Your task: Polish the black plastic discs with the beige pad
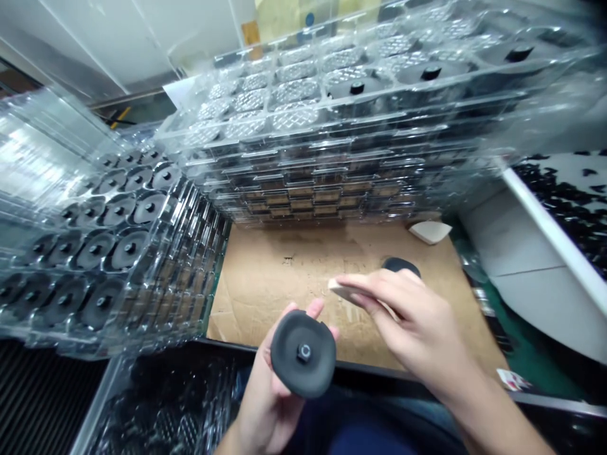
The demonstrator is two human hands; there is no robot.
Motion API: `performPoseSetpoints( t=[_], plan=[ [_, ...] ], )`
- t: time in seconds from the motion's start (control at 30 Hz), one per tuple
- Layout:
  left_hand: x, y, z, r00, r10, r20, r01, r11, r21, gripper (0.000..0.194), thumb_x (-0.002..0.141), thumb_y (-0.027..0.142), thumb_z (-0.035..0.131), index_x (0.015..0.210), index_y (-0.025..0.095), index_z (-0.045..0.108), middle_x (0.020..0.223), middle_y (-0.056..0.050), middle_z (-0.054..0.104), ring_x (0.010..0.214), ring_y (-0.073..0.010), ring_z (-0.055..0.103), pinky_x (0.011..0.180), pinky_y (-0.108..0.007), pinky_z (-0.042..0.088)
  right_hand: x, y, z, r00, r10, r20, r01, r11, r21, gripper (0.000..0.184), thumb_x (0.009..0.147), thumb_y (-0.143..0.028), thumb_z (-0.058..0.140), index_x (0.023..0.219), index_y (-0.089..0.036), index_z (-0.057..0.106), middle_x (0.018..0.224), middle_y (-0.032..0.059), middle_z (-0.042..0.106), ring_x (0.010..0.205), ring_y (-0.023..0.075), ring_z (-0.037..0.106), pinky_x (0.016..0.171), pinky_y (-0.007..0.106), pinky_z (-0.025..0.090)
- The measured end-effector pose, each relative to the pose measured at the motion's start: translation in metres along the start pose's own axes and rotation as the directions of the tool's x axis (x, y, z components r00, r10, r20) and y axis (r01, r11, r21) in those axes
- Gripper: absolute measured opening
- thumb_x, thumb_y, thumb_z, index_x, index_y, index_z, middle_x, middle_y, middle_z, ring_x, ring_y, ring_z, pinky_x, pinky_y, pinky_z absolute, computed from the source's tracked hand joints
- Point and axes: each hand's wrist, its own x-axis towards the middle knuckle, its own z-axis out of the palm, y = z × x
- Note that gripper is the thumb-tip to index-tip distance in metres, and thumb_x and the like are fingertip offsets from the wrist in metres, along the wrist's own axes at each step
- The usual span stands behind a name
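Note:
My left hand (pixel 270 404) grips a dark grey rounded disc (pixel 303 373) with a small raised stud at its centre, the stud side facing up. To its right, my right hand (pixel 417 322) pinches a thin cream-coloured pad (pixel 348 292) between thumb and fingers, held apart from the disc. Partly hidden behind my right hand, another dark disc (pixel 402 265) lies on the cardboard sheet (pixel 265 265). A white, pointed oval pad (pixel 430 231) rests near the cardboard's far right corner.
Stacked clear plastic trays (pixel 308 170) rise behind the cardboard. Another tray stack (pixel 118 253) at the left holds several dark discs. On the right stands a white-walled bin (pixel 545 221) with many small black parts. Dark parts in clear plastic (pixel 161 404) sit at the lower left.

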Motion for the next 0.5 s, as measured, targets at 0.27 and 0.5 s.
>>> performPoseSetpoints(
  t=[0.27,0.5],
  plan=[
    [0.003,0.005,-0.006,1.0,-0.003,-0.013,0.003,0.999,-0.032,0.054,0.049,0.028,0.083,0.101,0.031,0.067,0.108,0.0,0.07,0.098,-0.0222,0.064,0.083,-0.024,0.049,-0.046,0.035,0.039,0.974,0.17,0.15,-0.176,0.984,0.026,0.02,0.089,-0.022,0.049,0.101,-0.023,0.065,0.083,0.0017,0.071,0.069,0.0172,0.065,0.061,0.031,0.052],
    [0.003,0.003,-0.003,0.994,-0.103,0.024,0.102,0.994,0.024,0.053,0.056,0.026,0.08,0.106,0.026,0.064,0.1,-0.004,0.071,0.09,-0.0206,0.065,0.083,-0.029,0.049,-0.008,-0.047,-0.001,0.993,-0.06,-0.104,0.071,0.991,0.115,0.028,0.085,-0.014,0.052,0.112,-0.021,0.059,0.096,0.0026,0.069,0.082,0.0154,0.064,0.073,0.025,0.052]
  ],
)
